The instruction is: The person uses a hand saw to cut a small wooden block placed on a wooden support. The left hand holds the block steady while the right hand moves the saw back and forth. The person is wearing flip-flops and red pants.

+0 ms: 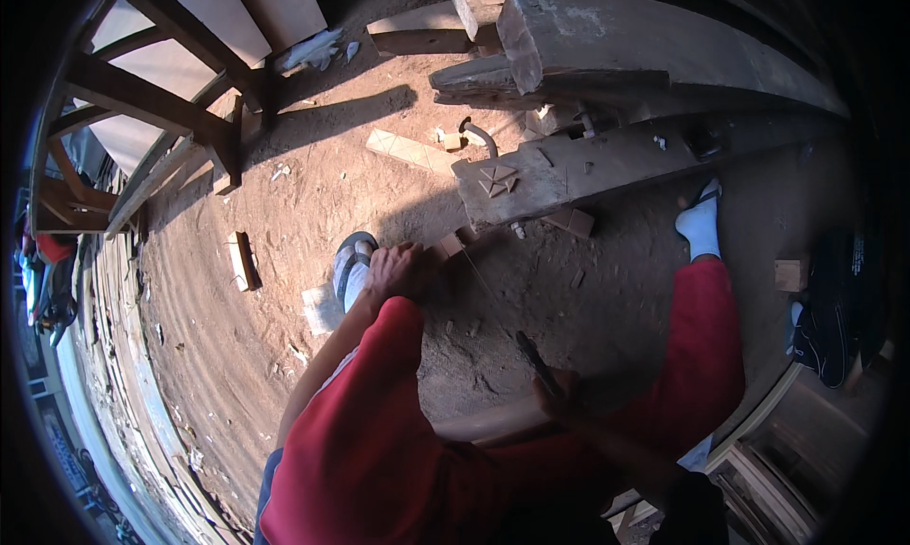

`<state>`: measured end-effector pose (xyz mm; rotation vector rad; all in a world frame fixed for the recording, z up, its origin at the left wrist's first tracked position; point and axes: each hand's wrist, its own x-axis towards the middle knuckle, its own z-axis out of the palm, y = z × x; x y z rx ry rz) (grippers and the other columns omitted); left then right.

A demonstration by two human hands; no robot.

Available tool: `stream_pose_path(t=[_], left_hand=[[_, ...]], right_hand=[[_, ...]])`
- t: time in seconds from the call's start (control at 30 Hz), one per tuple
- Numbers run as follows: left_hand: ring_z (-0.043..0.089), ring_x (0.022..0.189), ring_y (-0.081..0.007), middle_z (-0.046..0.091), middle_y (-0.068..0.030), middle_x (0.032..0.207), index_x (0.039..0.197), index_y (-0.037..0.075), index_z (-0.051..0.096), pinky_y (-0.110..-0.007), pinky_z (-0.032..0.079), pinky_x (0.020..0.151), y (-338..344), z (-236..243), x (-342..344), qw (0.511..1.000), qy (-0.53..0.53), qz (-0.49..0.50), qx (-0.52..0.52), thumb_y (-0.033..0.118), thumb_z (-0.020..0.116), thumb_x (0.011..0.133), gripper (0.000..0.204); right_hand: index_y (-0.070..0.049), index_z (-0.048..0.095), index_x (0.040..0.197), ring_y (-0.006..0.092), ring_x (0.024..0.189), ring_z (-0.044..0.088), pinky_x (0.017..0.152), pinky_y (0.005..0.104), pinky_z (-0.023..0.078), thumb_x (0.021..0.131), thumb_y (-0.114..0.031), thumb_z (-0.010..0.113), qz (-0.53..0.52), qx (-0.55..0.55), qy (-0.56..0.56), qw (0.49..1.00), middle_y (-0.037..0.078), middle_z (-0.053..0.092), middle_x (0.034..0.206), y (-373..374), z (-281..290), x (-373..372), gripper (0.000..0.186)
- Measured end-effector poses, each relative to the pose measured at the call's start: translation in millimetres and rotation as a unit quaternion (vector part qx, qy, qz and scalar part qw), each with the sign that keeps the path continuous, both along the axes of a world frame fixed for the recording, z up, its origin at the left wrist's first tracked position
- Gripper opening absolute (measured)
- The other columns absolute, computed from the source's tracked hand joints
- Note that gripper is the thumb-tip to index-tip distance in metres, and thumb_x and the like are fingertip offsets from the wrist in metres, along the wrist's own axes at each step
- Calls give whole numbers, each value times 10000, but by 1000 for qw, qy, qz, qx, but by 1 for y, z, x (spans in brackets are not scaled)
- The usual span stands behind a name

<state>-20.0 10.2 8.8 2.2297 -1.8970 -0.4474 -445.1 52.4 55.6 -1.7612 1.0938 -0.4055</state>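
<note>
My left hand (391,270) is closed beside my left foot, its fingers round the end of a small reddish-brown wooden piece (451,245). That piece points right, toward the near edge of a heavy timber beam (607,171). In shadow at the lower middle, my right hand (559,391) grips a dark, slim tool (533,358) that slants up to the left. Its kind is too dim to make out. On the beam's left end lie several small cut wooden pieces (497,180), near a curved metal rod (481,136).
A marked wooden strip (408,152) lies on the dirt left of the beam. Farther left are a short wooden block (243,262) and a dark wooden frame (161,95). Large timbers (607,38) lie behind the beam. Another block (790,275) is at the right.
</note>
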Motion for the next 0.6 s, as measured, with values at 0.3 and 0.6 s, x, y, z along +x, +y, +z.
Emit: stream_pose_path(t=[0.3,0.6], left_hand=[[701,1096,-363,721,-151,1192,1185,101,650,-485,523,917,-11,-10,12,995,32,-65,64,531,627,966,483],[680,1151,-367,706,-187,1230,1240,103,668,-490,535,938,-17,-51,33,986,-37,-116,110,568,639,950,548]], right_hand=[[-51,643,810,199,574,597,527,411,450,992,-227,703,-10,62,14,998,66,569,643,-7,47,-66,261],[-14,569,736,97,609,483,533,371,398,977,-210,695,-24,23,-26,999,41,487,619,-34,126,-21,335]])
